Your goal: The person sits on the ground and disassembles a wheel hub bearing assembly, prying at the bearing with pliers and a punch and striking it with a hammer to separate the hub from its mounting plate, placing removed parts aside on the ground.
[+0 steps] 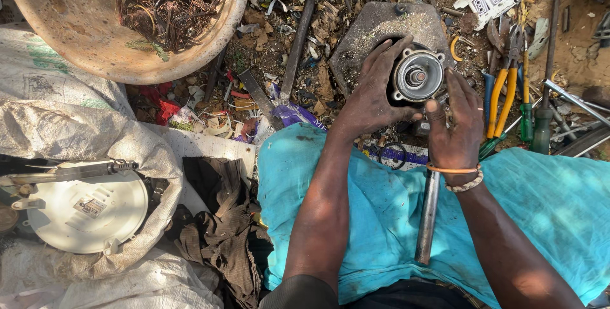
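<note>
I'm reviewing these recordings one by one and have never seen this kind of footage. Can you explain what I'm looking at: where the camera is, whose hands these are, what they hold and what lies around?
There is one picture, taken by a camera worn on a person's head and looking down at their lap and the ground. No robot is involved, only two bare hands. The left hand and the right hand both grip a round grey metal motor part with a central shaft, held over a flat grey metal plate. A bright metal rod lies on the turquoise cloth over the knees. To the right lie orange-handled pliers and a green-handled screwdriver. Upper left is a beige round basin holding tangled copper wire; lower left, a white round cover rests on white woven sacks. The ground is littered with scrap.
</note>
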